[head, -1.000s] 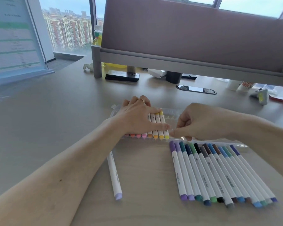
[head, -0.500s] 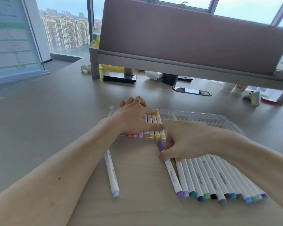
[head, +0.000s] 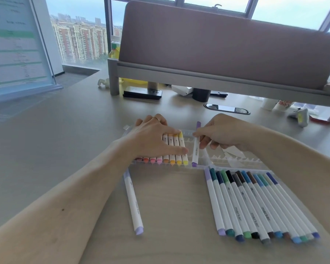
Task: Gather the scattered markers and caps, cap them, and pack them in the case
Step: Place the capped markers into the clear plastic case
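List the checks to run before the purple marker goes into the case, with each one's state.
1. Right hand pinches purple marker: ok.
2. Both its ends capped: ok.
3. Room free beside yellow marker: ok.
4. Left hand presses on packed markers in the case: ok.
5. Purple marker's lower end seated: cannot tell.
6. All markers off the table: not ok, loose row and lavender marker lie outside.

The left hand (head: 156, 138) lies over the left half of the case (head: 236, 159), blocking it. The right hand (head: 223, 132) and its purple marker (head: 195, 149) hang over the next slots, while the right-end slots lie open. There's a wide lane of bare tabletop (head: 175, 206) between the lone marker (head: 133, 202) and the marker row (head: 255, 204). The shelf (head: 217, 80) walls off the back.
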The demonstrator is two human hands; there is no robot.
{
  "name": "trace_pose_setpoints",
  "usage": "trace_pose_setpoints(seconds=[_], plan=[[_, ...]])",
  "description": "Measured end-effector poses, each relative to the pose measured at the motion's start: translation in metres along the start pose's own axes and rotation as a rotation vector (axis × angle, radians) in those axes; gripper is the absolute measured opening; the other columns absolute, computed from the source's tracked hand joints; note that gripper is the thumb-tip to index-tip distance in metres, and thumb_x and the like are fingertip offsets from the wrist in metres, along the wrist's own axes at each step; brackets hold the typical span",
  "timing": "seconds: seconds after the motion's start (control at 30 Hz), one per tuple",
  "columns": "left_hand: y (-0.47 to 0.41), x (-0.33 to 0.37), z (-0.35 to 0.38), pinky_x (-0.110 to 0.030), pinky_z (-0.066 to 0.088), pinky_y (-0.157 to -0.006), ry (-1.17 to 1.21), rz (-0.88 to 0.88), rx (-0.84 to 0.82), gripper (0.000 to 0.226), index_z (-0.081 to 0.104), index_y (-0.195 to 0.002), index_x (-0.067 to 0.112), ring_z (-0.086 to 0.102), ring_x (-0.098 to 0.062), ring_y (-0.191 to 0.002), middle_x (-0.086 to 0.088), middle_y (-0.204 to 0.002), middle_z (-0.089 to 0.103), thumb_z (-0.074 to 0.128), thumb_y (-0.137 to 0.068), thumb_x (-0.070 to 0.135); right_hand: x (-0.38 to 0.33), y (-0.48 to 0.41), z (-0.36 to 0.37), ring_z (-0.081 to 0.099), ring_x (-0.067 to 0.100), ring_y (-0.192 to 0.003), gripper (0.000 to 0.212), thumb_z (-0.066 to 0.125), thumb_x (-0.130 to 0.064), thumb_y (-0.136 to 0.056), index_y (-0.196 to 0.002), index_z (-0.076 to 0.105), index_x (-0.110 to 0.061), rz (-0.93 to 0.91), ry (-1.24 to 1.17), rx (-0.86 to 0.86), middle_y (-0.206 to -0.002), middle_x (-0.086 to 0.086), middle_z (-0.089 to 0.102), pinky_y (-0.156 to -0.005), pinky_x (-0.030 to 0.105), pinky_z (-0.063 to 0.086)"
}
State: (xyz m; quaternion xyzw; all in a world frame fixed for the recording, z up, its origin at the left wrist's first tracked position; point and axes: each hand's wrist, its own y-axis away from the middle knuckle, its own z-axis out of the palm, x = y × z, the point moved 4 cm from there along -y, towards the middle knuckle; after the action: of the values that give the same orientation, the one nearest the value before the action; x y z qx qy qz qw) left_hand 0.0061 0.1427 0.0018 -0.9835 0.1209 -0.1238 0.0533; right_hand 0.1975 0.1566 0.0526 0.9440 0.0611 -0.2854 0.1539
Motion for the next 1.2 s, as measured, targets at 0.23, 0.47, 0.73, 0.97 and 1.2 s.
trace_pose_setpoints(seconds=[0.23,0.47,0.73,0.97,1.2], plan=[[0.002,0.011,-0.003,-0.04,0.024,-0.112,0.03,0.062,0.106,0.059,0.046,-0.15,0.042,0.035,-0.017,-0.136,0.005,-0.149,0.043,0.038,-0.098,0.068,-0.015,-0.015,0.016,0.055,0.015,-0.059,0.036,0.065,-0.032,-0.097,-0.092,0.077,0.001,-0.03,0.117,0.014,-0.071,0.002,0.078,-0.05,0.022,0.038],[-0.004,0.021,0.006,-0.041,0.029,-0.111,0.054,0.088,0.03,0.085,0.05,-0.146,0.044,0.035,-0.015,-0.134,0.012,-0.147,0.042,0.049,-0.075,0.091,-0.008,-0.018,0.022,0.047,0.01,-0.045,0.037,0.069,-0.034,-0.095,-0.082,0.079,-0.001,-0.057,0.128,0.042,-0.048,-0.004,0.061,-0.049,0.022,0.039],[-0.007,0.02,0.008,-0.041,0.027,-0.111,0.031,0.058,-0.005,0.089,0.047,-0.15,0.043,0.035,-0.015,-0.132,0.012,-0.146,0.043,0.048,-0.075,0.091,0.006,-0.014,0.019,0.039,0.001,-0.031,0.025,0.07,-0.027,-0.096,-0.086,0.078,-0.006,-0.086,0.066,-0.052,-0.04,-0.008,0.054,-0.037,0.013,0.034],[-0.009,0.021,0.009,-0.036,0.025,-0.104,-0.001,0.064,-0.009,0.088,0.049,-0.147,0.046,0.036,-0.013,-0.129,0.014,-0.143,0.043,0.05,-0.073,0.093,0.01,-0.015,0.018,0.04,0.004,-0.034,0.015,0.076,-0.023,-0.091,-0.091,0.081,-0.009,-0.121,0.073,-0.045,-0.046,-0.005,0.056,-0.039,0.015,0.035],[-0.008,0.021,0.007,-0.039,0.025,-0.109,0.008,0.061,-0.054,0.078,0.047,-0.149,0.045,0.034,-0.016,-0.133,0.012,-0.146,0.043,0.044,-0.082,0.086,0.001,-0.004,0.017,0.057,0.007,-0.053,0.017,0.073,-0.029,-0.093,-0.085,0.075,-0.014,-0.225,0.145,0.132,-0.068,0.0,0.072,-0.054,0.021,0.042]])
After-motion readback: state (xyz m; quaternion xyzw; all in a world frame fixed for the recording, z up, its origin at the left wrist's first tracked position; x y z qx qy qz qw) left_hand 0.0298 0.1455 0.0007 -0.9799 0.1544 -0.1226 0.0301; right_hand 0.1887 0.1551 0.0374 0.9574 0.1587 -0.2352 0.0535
